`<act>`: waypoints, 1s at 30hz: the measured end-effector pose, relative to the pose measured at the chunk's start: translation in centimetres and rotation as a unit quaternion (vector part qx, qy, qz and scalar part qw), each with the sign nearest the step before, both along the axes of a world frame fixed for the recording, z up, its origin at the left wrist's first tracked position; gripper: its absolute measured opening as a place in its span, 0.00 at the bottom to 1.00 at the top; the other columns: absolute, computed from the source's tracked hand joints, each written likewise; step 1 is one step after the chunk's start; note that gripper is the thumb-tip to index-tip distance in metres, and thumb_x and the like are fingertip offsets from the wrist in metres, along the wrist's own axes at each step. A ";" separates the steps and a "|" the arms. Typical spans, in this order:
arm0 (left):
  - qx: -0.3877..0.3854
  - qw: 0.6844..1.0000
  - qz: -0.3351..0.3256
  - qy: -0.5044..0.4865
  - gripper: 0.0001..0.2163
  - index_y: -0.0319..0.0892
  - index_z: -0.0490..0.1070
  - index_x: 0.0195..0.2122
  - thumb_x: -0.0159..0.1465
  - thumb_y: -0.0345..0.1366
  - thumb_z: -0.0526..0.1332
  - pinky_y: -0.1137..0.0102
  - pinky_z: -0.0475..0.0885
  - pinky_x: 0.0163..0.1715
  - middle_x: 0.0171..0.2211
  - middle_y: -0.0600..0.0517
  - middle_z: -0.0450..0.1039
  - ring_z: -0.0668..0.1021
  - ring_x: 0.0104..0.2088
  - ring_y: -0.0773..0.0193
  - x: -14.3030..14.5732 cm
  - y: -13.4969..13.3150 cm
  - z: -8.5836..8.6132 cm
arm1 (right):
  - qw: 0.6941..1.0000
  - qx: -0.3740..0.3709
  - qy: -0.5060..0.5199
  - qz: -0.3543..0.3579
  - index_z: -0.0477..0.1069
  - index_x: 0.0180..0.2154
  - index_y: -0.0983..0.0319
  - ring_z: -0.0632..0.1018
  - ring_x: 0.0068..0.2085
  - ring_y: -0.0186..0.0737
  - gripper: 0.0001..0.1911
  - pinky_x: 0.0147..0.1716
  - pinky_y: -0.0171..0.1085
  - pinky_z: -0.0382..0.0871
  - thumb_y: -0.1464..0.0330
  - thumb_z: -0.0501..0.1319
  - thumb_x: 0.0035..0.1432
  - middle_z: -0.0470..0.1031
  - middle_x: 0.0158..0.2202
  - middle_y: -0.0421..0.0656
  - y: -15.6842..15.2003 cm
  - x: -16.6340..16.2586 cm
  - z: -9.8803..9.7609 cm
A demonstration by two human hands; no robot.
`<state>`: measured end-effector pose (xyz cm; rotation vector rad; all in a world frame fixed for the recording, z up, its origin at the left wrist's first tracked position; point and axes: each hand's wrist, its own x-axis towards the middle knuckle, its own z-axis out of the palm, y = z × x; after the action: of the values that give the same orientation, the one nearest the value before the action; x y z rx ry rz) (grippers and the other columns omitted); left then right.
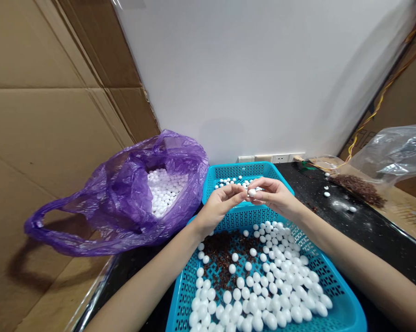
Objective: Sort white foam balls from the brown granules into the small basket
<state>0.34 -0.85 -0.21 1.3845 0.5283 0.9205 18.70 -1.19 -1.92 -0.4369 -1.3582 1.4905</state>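
My left hand (pixel 219 206) and my right hand (pixel 276 196) meet above the far rim of the near blue basket (pixel 335 281). Between their fingertips they pinch one small white ball (pixel 252 192). Below the hands the near basket holds several white balls (pixel 280 281) and a patch of brown crumbs (pixel 223 253). A second blue basket (pixel 213 177) stands just behind, with a few white balls in it, partly hidden by my hands.
A purple plastic bag (pixel 125 198) full of white balls lies at the left. Cardboard sheets (pixel 49 115) lean on the left. At the right lie a clear plastic bag (pixel 397 154), a brown crumb pile (pixel 361 189) and loose balls on the black table (pixel 373 230).
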 end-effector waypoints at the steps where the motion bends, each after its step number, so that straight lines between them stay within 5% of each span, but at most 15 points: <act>1: -0.002 1.000 0.000 0.000 0.06 0.41 0.73 0.31 0.57 0.38 0.64 0.70 0.63 0.42 0.31 0.53 0.72 0.72 0.35 0.67 0.0 0.0 0.0 | 1.000 0.003 0.001 0.001 0.77 0.33 0.56 0.77 0.33 0.34 0.06 0.31 0.31 0.72 0.71 0.68 0.51 0.76 0.32 0.39 0.0 0.0 0.0; 30: -0.016 0.999 0.016 0.029 0.06 0.41 0.74 0.30 0.55 0.37 0.65 0.69 0.62 0.39 0.30 0.53 0.72 0.72 0.33 0.67 0.1 -0.1 0.4 | 0.999 0.003 -0.019 -0.034 0.77 0.29 0.57 0.77 0.31 0.37 0.06 0.30 0.35 0.74 0.69 0.71 0.46 0.74 0.31 0.39 0.3 0.0 -0.2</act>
<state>0.46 -0.90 0.16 1.3801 0.6089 0.8950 18.74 -0.93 -2.09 -0.5051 -1.3647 1.4280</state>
